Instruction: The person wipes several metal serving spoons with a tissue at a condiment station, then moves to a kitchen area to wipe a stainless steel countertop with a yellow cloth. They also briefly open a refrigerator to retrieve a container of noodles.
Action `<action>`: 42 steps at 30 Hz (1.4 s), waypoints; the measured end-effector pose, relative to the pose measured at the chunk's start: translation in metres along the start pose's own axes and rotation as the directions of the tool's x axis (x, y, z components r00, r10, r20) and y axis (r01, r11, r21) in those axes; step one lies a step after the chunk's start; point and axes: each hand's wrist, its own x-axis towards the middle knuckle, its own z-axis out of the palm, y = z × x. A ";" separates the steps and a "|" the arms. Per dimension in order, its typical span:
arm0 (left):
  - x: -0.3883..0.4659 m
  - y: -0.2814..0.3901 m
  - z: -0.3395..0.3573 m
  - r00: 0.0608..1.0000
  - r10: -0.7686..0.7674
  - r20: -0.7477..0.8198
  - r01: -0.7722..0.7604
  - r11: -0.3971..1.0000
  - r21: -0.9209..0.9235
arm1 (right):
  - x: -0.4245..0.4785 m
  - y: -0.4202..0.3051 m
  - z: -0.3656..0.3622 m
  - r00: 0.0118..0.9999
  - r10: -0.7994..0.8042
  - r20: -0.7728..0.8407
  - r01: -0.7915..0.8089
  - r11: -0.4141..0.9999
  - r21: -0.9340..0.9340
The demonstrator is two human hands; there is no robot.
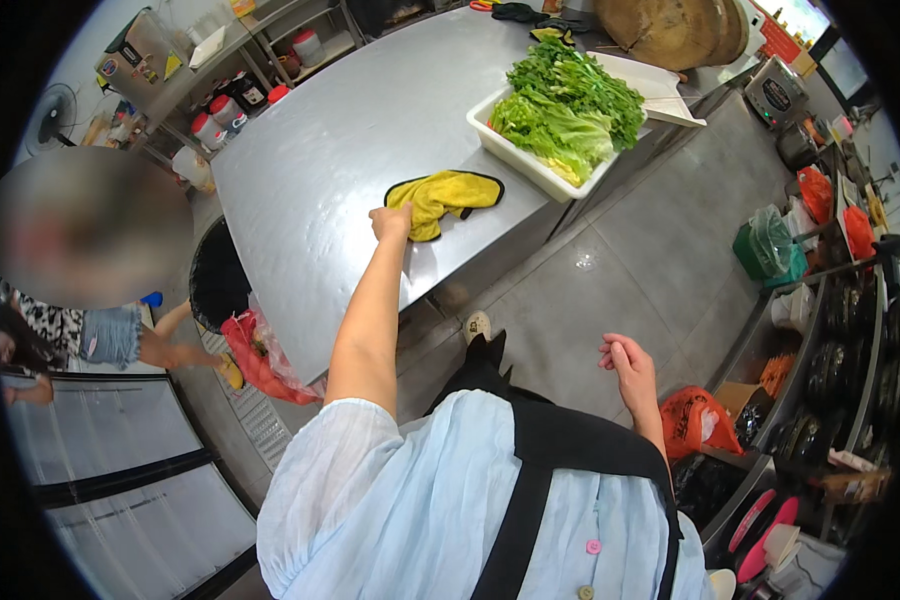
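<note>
My left hand (392, 220) grips the near-left end of a yellow cloth (450, 194) with black edging. The cloth lies bunched on a stainless steel table (307, 172), close to the edge on my side. My right hand (630, 366) hangs over the floor to the right of my body, its fingers loosely curled and nothing visible in them. To the right of the cloth, a white plastic tub (521, 163) stands at the table edge. It holds lettuce (551, 124) and leafy green herbs (570, 82) heaped above its rim.
Beyond the tub lie a white tray (645, 79) and a round wooden chopping block (649, 30). A black-lined bin (221, 274) and a red bag (262, 364) flank the table's left end. Shelves (776, 360) line the right side. Another person (112, 337) is at the left.
</note>
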 end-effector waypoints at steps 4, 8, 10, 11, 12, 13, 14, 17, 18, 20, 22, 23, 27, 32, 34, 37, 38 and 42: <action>0.032 -0.012 0.018 0.935 0.144 0.323 -0.122 0.989 -0.089 | 0.078 -0.013 0.006 0.996 0.051 0.070 -0.049 0.998 -0.030; 0.021 -0.004 0.014 0.842 0.459 0.285 -0.318 0.847 -0.426 | 0.162 -0.024 0.026 0.989 0.064 0.132 -0.059 0.997 -0.040; -0.006 0.023 -0.008 0.802 0.499 0.329 -0.318 0.822 -0.473 | 0.200 -0.029 0.044 0.979 0.054 0.195 -0.055 0.998 -0.002; -0.016 0.040 -0.015 0.762 0.525 0.379 -0.339 0.823 -0.456 | 0.216 -0.034 0.056 0.970 0.039 0.239 -0.049 0.998 0.037; -0.026 0.059 -0.021 0.721 0.549 0.423 -0.363 0.819 -0.444 | 0.229 -0.039 0.066 0.958 0.016 0.285 -0.039 0.996 0.075; -0.034 0.076 -0.024 0.681 0.571 0.459 -0.392 0.813 -0.429 | 0.240 -0.042 0.073 0.946 0.009 0.324 -0.044 0.994 0.101; -0.043 0.091 -0.023 0.639 0.630 0.440 -0.452 0.772 -0.447 | 0.250 -0.047 0.081 0.928 -0.002 0.371 -0.050 0.990 0.130; -0.057 0.127 -0.021 0.591 0.682 0.430 -0.469 0.725 -0.505 | 0.278 -0.066 0.097 0.865 -0.058 0.498 -0.043 0.981 0.188; -0.053 0.128 -0.018 0.672 0.625 0.398 -0.463 0.774 -0.432 | 0.283 -0.071 0.099 0.851 -0.092 0.517 -0.013 0.981 0.196; -0.043 0.137 -0.027 0.814 0.475 0.333 -0.344 0.857 -0.384 | 0.291 -0.074 0.105 0.829 -0.136 0.543 0.005 0.972 0.236; -0.035 0.121 -0.040 0.888 0.441 0.127 -0.420 0.893 -0.162 | 0.311 -0.067 0.117 0.773 -0.291 0.564 0.283 0.953 0.104; -0.028 0.086 -0.040 0.868 0.496 -0.025 -0.493 0.867 0.074 | 0.317 -0.066 0.127 0.727 -0.367 0.580 0.415 0.908 0.054; -0.073 -0.001 -0.053 0.936 0.287 -0.205 -0.294 0.956 -0.006 | 0.338 -0.045 0.184 0.501 -0.525 0.688 0.780 0.618 -0.096; -0.189 -0.107 -0.077 0.945 -0.004 -0.327 0.020 0.999 0.046 | 0.340 -0.024 0.230 0.514 -0.354 0.781 0.857 0.239 -0.456; -0.231 -0.134 -0.085 0.921 -0.138 -0.363 0.144 0.989 -0.009 | 0.344 -0.017 0.238 0.535 -0.242 0.809 0.845 0.161 -0.510; -0.275 -0.187 -0.091 0.856 -0.338 -0.391 0.289 0.940 -0.182 | 0.365 -0.022 0.269 0.638 -0.241 0.732 0.768 0.119 -0.630; -0.280 -0.185 -0.100 0.853 -0.366 -0.371 0.322 0.930 -0.178 | 0.380 -0.024 0.286 0.693 -0.269 0.668 0.713 0.127 -0.689; -0.280 -0.191 -0.138 0.859 -0.382 -0.340 0.310 0.918 -0.248 | 0.413 -0.044 0.374 0.807 -0.325 0.492 0.551 0.117 -0.827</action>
